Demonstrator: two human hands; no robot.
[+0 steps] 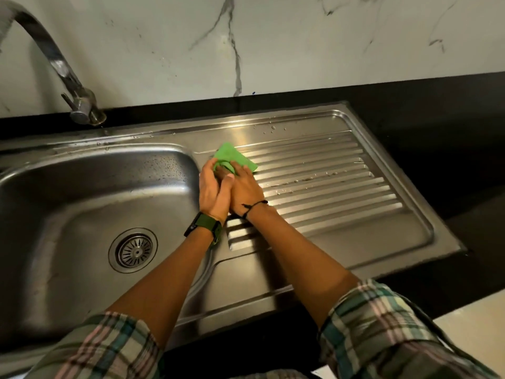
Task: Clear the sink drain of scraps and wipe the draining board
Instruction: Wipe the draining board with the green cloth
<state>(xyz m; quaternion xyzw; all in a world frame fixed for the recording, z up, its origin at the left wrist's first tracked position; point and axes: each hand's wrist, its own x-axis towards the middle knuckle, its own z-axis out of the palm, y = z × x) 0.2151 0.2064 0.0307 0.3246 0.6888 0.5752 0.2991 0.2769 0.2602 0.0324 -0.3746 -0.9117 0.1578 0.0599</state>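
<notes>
Both hands are bunched together at the near-left corner of the draining board [328,170], right where its ribs begin beside the basin. The left hand [214,187] curls its fingers over the near edge of a green cloth [235,157], and the right hand [244,191] lies flat on top of the cloth with fingers pressing down; the left thumb crosses over the back of the right hand. From the hands, the cloth sticks out toward twelve o'clock, lying on the steel.

From the hands toward three o'clock the ribbed board runs clear to its raised rim, with only water drops and a few small specks on the ribs. More drops sit on the flat strip at about one o'clock. Beyond the rim lies the black countertop [442,127], bare toward three and five o'clock. At twelve o'clock the marble-patterned wall [300,45] stands close behind the counter's back edge.

At nine o'clock from the hands the sink basin [90,192] drops away, its walls beaded with water. Its drain strainer [134,250] sits at about seven o'clock from the hands, on the basin floor; whether any scraps are in it is too fine to tell from here. The tap [60,69] arches up at about ten o'clock, its base on the back ledge.

A green-strapped watch [205,228] is on the left wrist, a black cord [252,206] on the right, plaid sleeves [382,329] rolled up to the elbows.
</notes>
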